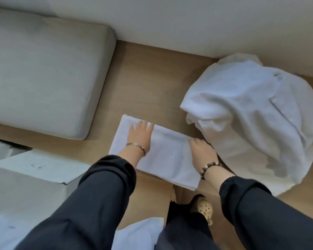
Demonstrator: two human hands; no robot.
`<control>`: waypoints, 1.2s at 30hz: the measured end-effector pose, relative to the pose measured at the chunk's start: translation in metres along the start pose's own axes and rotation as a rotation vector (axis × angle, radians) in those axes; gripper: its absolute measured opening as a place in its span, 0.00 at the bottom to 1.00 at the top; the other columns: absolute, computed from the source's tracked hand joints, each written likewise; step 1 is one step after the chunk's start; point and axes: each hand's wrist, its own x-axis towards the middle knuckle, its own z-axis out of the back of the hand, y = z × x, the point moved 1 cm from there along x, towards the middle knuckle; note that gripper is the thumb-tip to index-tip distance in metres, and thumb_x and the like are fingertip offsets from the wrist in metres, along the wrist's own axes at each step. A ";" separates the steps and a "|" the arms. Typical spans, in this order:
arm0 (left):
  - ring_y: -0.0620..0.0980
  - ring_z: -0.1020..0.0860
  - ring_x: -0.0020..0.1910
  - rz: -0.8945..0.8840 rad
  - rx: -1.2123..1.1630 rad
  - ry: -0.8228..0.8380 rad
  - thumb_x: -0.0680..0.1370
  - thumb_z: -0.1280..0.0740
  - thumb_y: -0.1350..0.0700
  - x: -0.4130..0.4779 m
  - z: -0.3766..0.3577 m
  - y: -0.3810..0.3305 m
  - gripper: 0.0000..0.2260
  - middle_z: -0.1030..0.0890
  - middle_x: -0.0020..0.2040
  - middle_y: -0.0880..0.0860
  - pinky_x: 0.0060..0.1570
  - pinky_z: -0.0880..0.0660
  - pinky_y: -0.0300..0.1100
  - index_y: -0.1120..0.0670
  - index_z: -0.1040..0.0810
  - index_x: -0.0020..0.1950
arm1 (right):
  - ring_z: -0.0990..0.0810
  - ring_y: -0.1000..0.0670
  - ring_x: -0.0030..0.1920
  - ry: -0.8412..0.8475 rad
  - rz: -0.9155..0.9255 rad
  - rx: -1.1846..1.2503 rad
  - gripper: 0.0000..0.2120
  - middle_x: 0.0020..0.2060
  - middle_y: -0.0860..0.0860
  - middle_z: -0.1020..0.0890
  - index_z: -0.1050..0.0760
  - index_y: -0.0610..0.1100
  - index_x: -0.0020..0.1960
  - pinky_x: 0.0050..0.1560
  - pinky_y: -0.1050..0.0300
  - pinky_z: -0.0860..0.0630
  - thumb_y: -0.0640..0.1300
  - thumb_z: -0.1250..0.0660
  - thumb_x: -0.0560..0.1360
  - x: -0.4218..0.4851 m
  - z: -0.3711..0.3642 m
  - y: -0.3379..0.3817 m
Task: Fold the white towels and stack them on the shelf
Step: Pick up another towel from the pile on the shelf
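Wood surface [152, 83] runs along a pale wall; no shelf in view.

Far left: grey cushion [43, 73] on the surface; below it a white box [38, 166], pen marks on the flap.

Left hand [141, 136]: flat, fingers straight and spread, pressing the left half of the towel [166, 156]; reads as the anchor.

Towel lies centre, part-folded, flat on the surface; long axis left to right, tilted nearer the person at the right end.

Right hand [201, 152]: at the towel's right end, fingers curled onto the edge; appears to grip it, but blur hides the fingertips.

Key relation: the hands sit at opposite ends of the long axis; the free end is under the right hand, so my guess is the next fold goes right to left, over towards the left hand.

Right: pile [251, 114] of loose white towels, touching or just beside the right hand; risk of snagging it on the lift.

Bottom: more white cloth [139, 233] by the knees; unclear what it is.
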 end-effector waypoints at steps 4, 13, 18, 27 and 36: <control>0.54 0.64 0.76 -0.029 -0.089 0.180 0.82 0.47 0.45 0.005 -0.064 -0.030 0.30 0.66 0.77 0.49 0.70 0.51 0.65 0.41 0.64 0.76 | 0.42 0.43 0.73 0.127 -0.065 -0.013 0.28 0.75 0.42 0.46 0.48 0.44 0.76 0.69 0.48 0.39 0.40 0.44 0.78 0.007 -0.058 0.001; 0.54 0.77 0.70 0.099 -0.152 -0.071 0.71 0.60 0.28 0.019 -0.129 -0.036 0.33 0.78 0.71 0.48 0.62 0.58 0.74 0.36 0.79 0.65 | 0.86 0.42 0.62 0.175 -0.053 -0.066 0.46 0.63 0.43 0.84 0.88 0.52 0.62 0.69 0.35 0.67 0.68 0.51 0.74 0.031 -0.124 -0.011; 0.54 0.76 0.70 0.187 -0.222 -0.076 0.70 0.63 0.28 0.029 -0.123 -0.036 0.32 0.78 0.70 0.47 0.62 0.56 0.75 0.35 0.80 0.64 | 0.86 0.48 0.63 0.116 0.055 -0.079 0.45 0.63 0.49 0.85 0.85 0.56 0.64 0.68 0.42 0.71 0.70 0.51 0.72 0.060 -0.107 -0.029; 0.53 0.75 0.71 -0.161 -0.123 -0.150 0.76 0.61 0.36 0.021 -0.132 -0.050 0.28 0.77 0.71 0.48 0.66 0.61 0.69 0.38 0.75 0.68 | 0.84 0.48 0.65 0.108 0.042 -0.099 0.40 0.65 0.49 0.83 0.83 0.54 0.66 0.70 0.39 0.66 0.67 0.55 0.75 0.013 -0.137 -0.030; 0.53 0.75 0.70 -0.170 -0.085 -0.096 0.79 0.54 0.38 0.016 -0.111 -0.062 0.30 0.76 0.71 0.49 0.67 0.64 0.67 0.41 0.74 0.70 | 0.69 0.45 0.75 0.126 0.041 -0.047 0.36 0.75 0.45 0.67 0.59 0.48 0.78 0.72 0.44 0.65 0.62 0.50 0.78 0.005 -0.104 -0.021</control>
